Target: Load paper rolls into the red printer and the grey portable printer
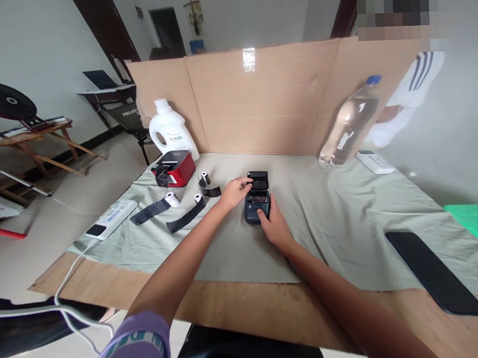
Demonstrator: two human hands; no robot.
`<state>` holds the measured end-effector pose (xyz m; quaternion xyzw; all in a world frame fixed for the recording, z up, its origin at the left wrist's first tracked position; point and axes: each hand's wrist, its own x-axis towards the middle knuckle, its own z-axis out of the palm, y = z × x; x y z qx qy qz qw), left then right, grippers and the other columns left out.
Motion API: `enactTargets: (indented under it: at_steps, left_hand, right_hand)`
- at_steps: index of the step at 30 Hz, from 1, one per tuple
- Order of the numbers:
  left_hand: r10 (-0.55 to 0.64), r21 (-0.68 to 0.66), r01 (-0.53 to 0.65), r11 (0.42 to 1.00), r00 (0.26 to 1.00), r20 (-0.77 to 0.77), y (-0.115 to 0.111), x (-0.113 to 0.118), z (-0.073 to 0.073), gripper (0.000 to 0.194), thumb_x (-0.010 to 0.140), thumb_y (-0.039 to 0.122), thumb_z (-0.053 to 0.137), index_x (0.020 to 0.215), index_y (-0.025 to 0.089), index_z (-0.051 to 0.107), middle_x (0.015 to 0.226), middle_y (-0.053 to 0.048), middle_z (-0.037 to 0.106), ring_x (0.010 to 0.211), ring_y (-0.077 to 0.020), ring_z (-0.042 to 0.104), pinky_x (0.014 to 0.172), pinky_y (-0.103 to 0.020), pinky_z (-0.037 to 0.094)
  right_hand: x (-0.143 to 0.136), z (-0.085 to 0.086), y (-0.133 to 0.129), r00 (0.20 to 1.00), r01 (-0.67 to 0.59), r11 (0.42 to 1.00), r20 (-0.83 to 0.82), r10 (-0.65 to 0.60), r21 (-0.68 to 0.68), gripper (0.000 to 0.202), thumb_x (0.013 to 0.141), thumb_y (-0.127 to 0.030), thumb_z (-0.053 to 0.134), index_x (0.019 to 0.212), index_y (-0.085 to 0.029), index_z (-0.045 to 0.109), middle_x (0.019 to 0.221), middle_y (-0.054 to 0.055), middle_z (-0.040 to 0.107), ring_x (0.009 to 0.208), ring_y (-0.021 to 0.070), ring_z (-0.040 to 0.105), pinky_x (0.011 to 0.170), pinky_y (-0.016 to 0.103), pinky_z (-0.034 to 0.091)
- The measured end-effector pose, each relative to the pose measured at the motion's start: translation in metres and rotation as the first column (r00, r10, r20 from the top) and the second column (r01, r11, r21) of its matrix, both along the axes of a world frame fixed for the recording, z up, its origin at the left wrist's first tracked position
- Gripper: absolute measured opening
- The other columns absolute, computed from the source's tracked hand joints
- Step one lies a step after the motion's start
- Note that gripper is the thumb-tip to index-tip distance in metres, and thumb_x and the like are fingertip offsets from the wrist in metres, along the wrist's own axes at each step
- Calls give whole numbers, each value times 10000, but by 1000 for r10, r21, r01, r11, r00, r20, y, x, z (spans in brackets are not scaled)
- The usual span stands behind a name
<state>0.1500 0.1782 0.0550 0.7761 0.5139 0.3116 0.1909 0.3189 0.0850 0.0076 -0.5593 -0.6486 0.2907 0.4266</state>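
Head cam: two hands on a little black printer

Head view looks down on a table (243, 299) under a grey-green cloth (343, 233), with a cardboard screen (267, 99) standing along the back, probably to block the room behind. Off right, a clear bottle (350, 124) looks tilted against the cardboard, and a dark phone (434, 271) lies flat near the edge. Back left sit a white jug (170, 129) and a red printer (174, 169), with three paper rolls (171, 199) trailing dark strips beside them, all apart from the hands.

Mid-table is the small black printer (256, 199), lid flipped up. The left hand (233, 192) pinches at the lid's edge, seemingly to keep it open; the right hand (274, 225) rests closed around the body from the front, steadying it. Whatever's inside the bay is too small to make out. A person in a striped sleeve (416, 84) is partly cut off behind the bottle.
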Motion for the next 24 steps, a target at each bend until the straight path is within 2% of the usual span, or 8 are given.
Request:
enactTargets:
  at_steps: [4,7,9,11,13,17,20,24]
  left_hand:
    - [-82,-6,82,997,995,-52,15,6,18,251,870,240,546,1016,193,745,1022,-26,743,874,-169,663,826,-259,500]
    - [-99,-17,98,995,990,-103,22,9,23,237,842,241,566,988,194,746,976,-20,751,843,-168,665,790,-254,492]
    - [-163,-84,151,985,973,-166,23,12,26,226,824,240,582,969,193,748,928,-16,752,827,-163,670,749,-237,484]
    - [-281,-157,245,957,920,-272,19,15,29,215,820,252,594,959,215,754,927,-2,754,829,-157,672,712,-222,465]
    - [-347,-174,301,937,845,-407,12,21,33,208,821,309,617,963,256,760,942,7,754,866,-169,667,685,-224,441]
    - [-269,-134,238,962,744,-611,-1,34,40,248,839,430,616,974,286,766,927,-33,745,945,-225,648,666,-254,409]
    - [-283,-191,209,959,732,-619,-1,38,43,251,875,346,568,1014,271,763,993,-38,747,942,-214,650,646,-255,390]
    - [-419,-317,284,905,722,-550,8,36,45,291,789,281,633,1045,226,761,976,-40,752,830,-195,651,612,-254,391]
  right_hand:
    - [0,-1,1,1000,-9,1000,-12,9,25,728,918,-408,446,1532,-76,238,1531,195,366,1413,312,368,1160,514,317]
    - [0,-4,3,1000,-7,999,-18,8,51,701,910,-375,455,1525,-101,258,1516,180,392,1401,310,382,1159,520,318]
    - [0,-6,4,1000,-3,999,-23,4,53,691,906,-363,459,1520,-107,271,1509,178,400,1399,312,384,1157,520,321]
    - [0,-8,5,1000,-2,999,-26,3,47,692,904,-362,465,1518,-104,276,1510,182,398,1401,320,380,1156,528,321]
    - [1,-10,5,1000,-3,999,-31,5,47,698,898,-362,478,1517,-106,281,1511,185,397,1403,329,377,1155,537,322]
    - [2,-14,7,999,-9,997,-47,13,71,704,878,-337,505,1517,-133,291,1504,174,410,1403,331,381,1151,548,328]
    - [2,-13,7,999,-7,998,-45,9,57,710,870,-325,505,1517,-126,289,1500,176,414,1398,332,387,1150,554,326]
    - [3,-10,6,999,-15,999,-34,16,30,702,881,-340,487,1508,-89,296,1500,194,411,1392,339,391,1146,554,327]
